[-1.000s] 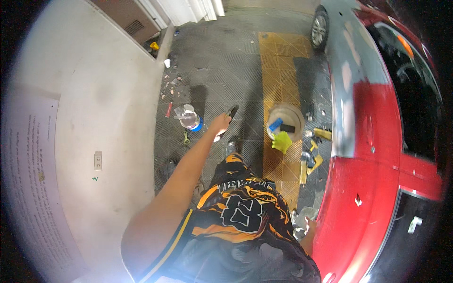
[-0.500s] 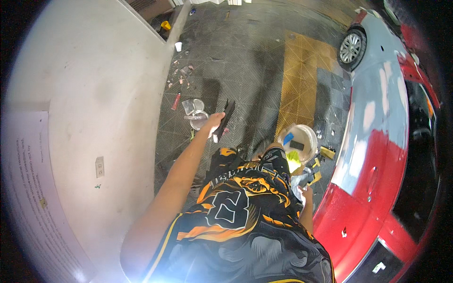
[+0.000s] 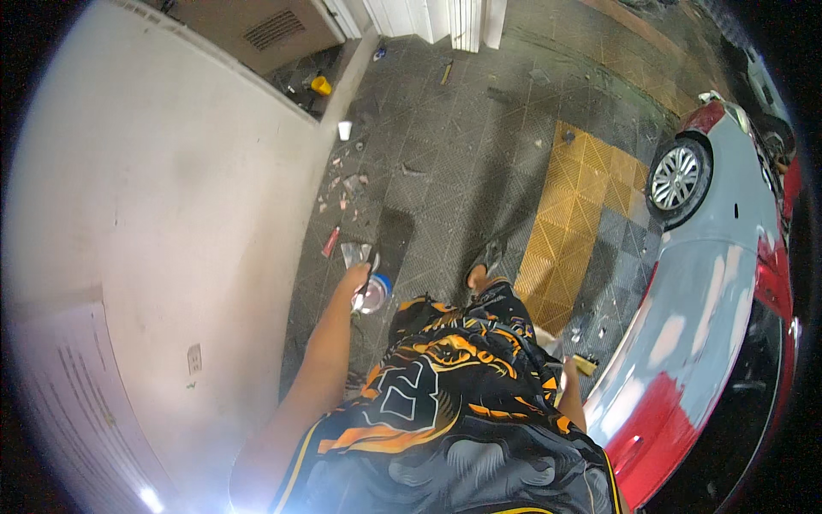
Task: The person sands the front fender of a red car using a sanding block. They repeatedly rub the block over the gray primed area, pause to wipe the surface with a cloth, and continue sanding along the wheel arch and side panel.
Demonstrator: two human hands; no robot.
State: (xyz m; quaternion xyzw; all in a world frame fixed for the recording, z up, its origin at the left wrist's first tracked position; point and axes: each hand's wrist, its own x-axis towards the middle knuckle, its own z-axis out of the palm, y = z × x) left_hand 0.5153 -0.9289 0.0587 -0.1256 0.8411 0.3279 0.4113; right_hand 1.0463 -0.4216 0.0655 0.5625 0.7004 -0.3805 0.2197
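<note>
My left hand is closed around a long, flat black tool, now seen nearly edge-on. Just below it on the floor lies a round tub with a blue rim, partly covered by the hand; whether they touch I cannot tell. Beside the tub is a clear, flat-sided piece. Low by my right hip, my right hand is mostly hidden by my shirt, its fingers curled around something that I cannot make out. A yellow block shows close to that hand.
A car with grey, white and red patches stands along the right. A pale wall runs along the left. A red tube, scraps and a white cup lie by the wall. Yellow tiles cross the dark floor.
My view has shifted forward, and one foot now shows ahead. My left hand has come closer to the tub with the black tool. The bucket on the right is now mostly hidden behind my body.
</note>
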